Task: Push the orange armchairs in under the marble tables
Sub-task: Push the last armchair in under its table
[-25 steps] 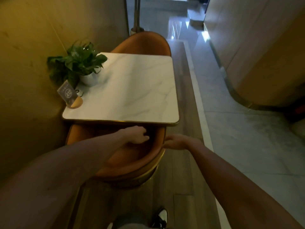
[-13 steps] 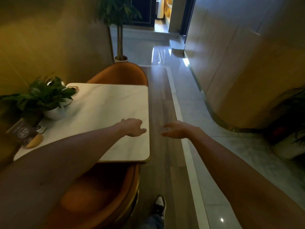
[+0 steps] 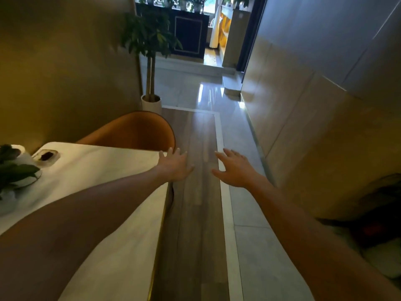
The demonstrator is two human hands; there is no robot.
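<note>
Both arms reach out past the marble table [image 3: 104, 170], the left hand [image 3: 174, 165] spread open over its far right corner and the right hand [image 3: 235, 168] open over the wooden floor strip [image 3: 195, 192] beside it, neither holding anything. The orange armchair [image 3: 138, 132] sits at the table's far end, its back rising above the top. A tall potted tree [image 3: 149, 61] stands just beyond it, and a leafy plant [image 3: 13, 168], perhaps in a white pot, rests on the table's left edge.
</note>
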